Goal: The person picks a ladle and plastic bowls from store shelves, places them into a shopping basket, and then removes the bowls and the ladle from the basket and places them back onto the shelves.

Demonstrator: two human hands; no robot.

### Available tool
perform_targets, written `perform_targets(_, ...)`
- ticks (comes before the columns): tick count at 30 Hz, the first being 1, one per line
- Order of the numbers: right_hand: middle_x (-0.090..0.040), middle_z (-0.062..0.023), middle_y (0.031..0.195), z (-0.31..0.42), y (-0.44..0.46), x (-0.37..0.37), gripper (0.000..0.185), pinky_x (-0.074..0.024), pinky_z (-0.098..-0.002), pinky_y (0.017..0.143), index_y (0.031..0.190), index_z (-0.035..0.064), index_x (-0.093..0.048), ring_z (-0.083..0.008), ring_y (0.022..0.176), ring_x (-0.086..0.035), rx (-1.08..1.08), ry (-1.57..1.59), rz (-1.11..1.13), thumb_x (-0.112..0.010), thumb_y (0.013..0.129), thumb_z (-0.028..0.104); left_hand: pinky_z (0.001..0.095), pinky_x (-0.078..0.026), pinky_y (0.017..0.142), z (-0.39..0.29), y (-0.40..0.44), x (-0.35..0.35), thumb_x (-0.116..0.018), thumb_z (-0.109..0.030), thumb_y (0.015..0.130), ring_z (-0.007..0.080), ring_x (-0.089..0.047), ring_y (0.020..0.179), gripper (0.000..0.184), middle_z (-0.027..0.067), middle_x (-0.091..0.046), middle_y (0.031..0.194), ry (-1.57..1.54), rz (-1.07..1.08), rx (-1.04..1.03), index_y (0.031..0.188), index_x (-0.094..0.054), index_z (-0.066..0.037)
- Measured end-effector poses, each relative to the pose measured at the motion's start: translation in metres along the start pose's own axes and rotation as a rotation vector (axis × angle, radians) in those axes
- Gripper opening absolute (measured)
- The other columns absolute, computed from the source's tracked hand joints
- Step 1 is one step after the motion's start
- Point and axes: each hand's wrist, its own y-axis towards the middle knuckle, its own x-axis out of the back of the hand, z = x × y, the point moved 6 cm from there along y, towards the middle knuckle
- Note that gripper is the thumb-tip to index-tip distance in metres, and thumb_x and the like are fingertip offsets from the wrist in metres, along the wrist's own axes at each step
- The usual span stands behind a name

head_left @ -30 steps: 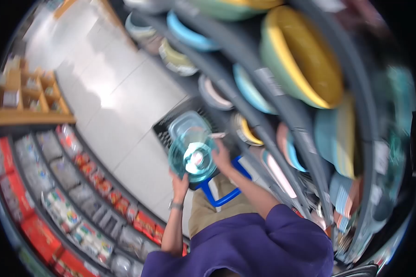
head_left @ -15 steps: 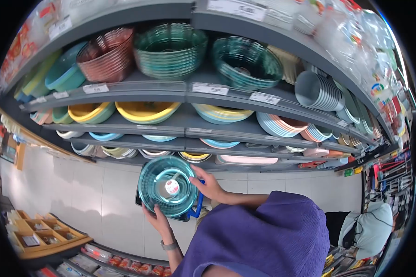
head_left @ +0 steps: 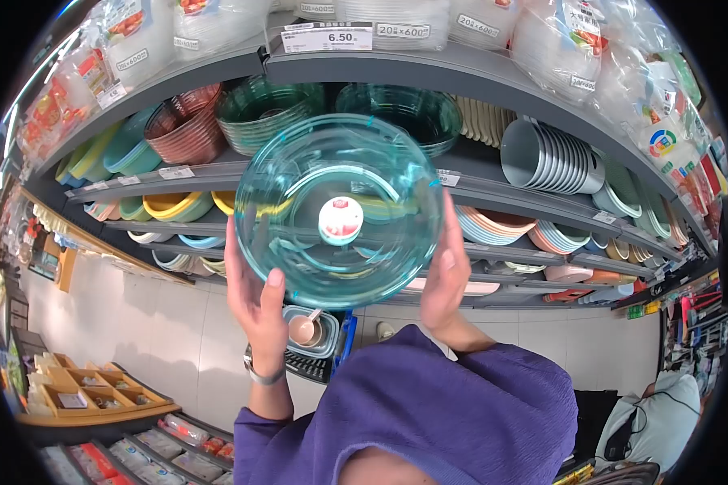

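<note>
A clear teal plastic basin (head_left: 295, 174) with a round red-and-white sticker (head_left: 341, 220) on its bottom is raised in front of the shelves. My left hand (head_left: 259, 303) grips its left side, thumb on the near wall and fingers along the outside. Against the basin's right side presses my right hand (head_left: 446, 279), slightly blurred. Below the basin is a black shopping basket (head_left: 309, 369) with a blue handle (head_left: 346, 339). In the basket lie a light-blue tub (head_left: 325, 347) and a pale pink scoop-like cup (head_left: 302, 329) with a handle.
Behind the basin, shelves hold red basins (head_left: 182, 125), green basins (head_left: 259, 121), grey stacked buckets (head_left: 546, 158) and yellow-lined bowls (head_left: 174, 202). Bagged plastic containers (head_left: 396, 20) line the top shelf (head_left: 461, 65). A wooden divided tray (head_left: 97, 388) stands at left; a person (head_left: 655, 420) is at right.
Both hands have lifted the basin from over the basket up toward the shelves, uncovering the tub and cup. My right hand has shifted from near the basket handle to the basin's right side.
</note>
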Motion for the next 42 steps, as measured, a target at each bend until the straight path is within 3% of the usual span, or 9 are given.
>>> perform_targets(6,-0.048,-0.0309,0.140,0.007,0.039,0.032,0.065,-0.0331,-0.0332,0.109,0.148,-0.0145,-0.024,-0.0295,0.131,-0.049,0.116,-0.141,-0.042,-0.032,0.104,0.032,0.0387,-0.025,0.116,-0.015,0.041,-0.049,-0.065,-0.023,0.090,0.0294,-0.035,0.140,0.085,0.0240,-0.031,0.153,-0.035,0.113,-0.142,0.152,-0.017,0.009)
perform_targets(10,-0.035,-0.0267,0.151,0.007,0.057,0.038,0.066,-0.0204,-0.0366,0.118,0.148,-0.0148,-0.024,-0.0301,0.143,-0.032,-0.022,-0.126,0.019,-0.026,0.104,0.034,0.0397,-0.026,0.115,-0.024,0.061,-0.066,-0.063,-0.028,0.090,0.0303,-0.036,0.140,0.084,0.0237,-0.034,0.152,-0.040,0.092,-0.172,0.152,-0.019,0.008)
perform_targets(12,-0.050,-0.0271,0.140,0.012,0.064,0.044,0.059,-0.0359,-0.0323,0.105,0.148,-0.0123,-0.028,-0.0262,0.124,-0.052,0.042,-0.110,-0.049,-0.039,0.097,0.015,0.0399,-0.026,0.115,-0.025,0.064,-0.073,-0.063,-0.028,0.090,0.0303,-0.037,0.139,0.084,0.0234,-0.035,0.151,-0.038,0.080,-0.164,0.152,-0.019,0.008)
perform_targets(22,-0.051,-0.0121,0.103,0.002,0.092,0.060,0.064,-0.0393,-0.0302,0.086,0.149,-0.0109,-0.027,-0.0188,0.091,-0.045,0.305,-0.209,-0.082,-0.044,0.091,0.013,0.0378,-0.026,0.115,-0.019,0.070,-0.102,-0.061,-0.019,0.091,0.0279,-0.037,0.139,0.079,0.0222,-0.036,0.151,-0.106,0.050,-0.144,0.152,-0.018,0.008)
perform_targets(24,-0.037,-0.0226,0.152,-0.013,0.099,0.056,0.065,-0.0219,-0.0332,0.116,0.149,-0.0136,-0.024,-0.0236,0.141,-0.035,0.009,-0.134,-0.078,-0.036,0.100,0.028,0.0368,-0.026,0.115,-0.013,0.075,-0.110,-0.059,-0.015,0.092,0.0269,-0.036,0.140,0.077,0.0221,-0.036,0.151,-0.115,0.026,-0.101,0.152,-0.018,0.008)
perform_targets(25,-0.037,-0.0226,0.152,-0.020,0.104,0.057,0.065,-0.0219,-0.0332,0.116,0.149,-0.0136,-0.024,-0.0236,0.141,-0.035,0.009,-0.132,-0.076,-0.036,0.100,0.028,0.0358,-0.025,0.115,-0.008,0.080,-0.114,-0.058,-0.012,0.093,0.0258,-0.035,0.140,0.074,0.0219,-0.035,0.152,-0.130,0.008,-0.063,0.152,-0.017,0.008)
perform_targets(27,-0.046,-0.0094,0.095,-0.027,0.115,0.062,0.065,-0.0378,-0.0294,0.083,0.148,-0.0127,-0.024,-0.0181,0.089,-0.041,0.193,-0.204,-0.135,-0.048,0.093,0.013,0.0312,-0.031,0.109,0.004,0.091,-0.118,-0.057,-0.009,0.095,0.0215,-0.042,0.132,0.072,0.0186,-0.043,0.145,-0.125,-0.008,-0.060,0.152,-0.018,0.008)
perform_targets(30,-0.048,-0.0102,0.097,-0.040,0.131,0.066,0.058,-0.0382,-0.0298,0.084,0.144,-0.0109,-0.031,-0.0188,0.088,-0.041,0.117,-0.117,-0.138,-0.049,0.096,0.016,0.0245,-0.039,0.094,0.021,0.108,-0.128,-0.060,-0.012,0.095,0.0120,-0.050,0.106,0.067,0.0084,-0.055,0.120,-0.148,0.037,-0.044,0.149,-0.026,0.007)
perform_targets(42,-0.057,-0.0242,0.125,-0.054,0.160,0.083,0.055,-0.0378,-0.0370,0.100,0.134,-0.0079,-0.044,-0.0362,0.108,-0.053,0.046,-0.278,-0.076,-0.056,0.097,0.032,0.0289,-0.030,0.107,0.066,0.157,-0.157,-0.064,-0.026,0.095,0.0177,-0.050,0.115,0.050,0.0100,-0.056,0.124,-0.110,0.147,0.015,0.132,-0.050,0.004)
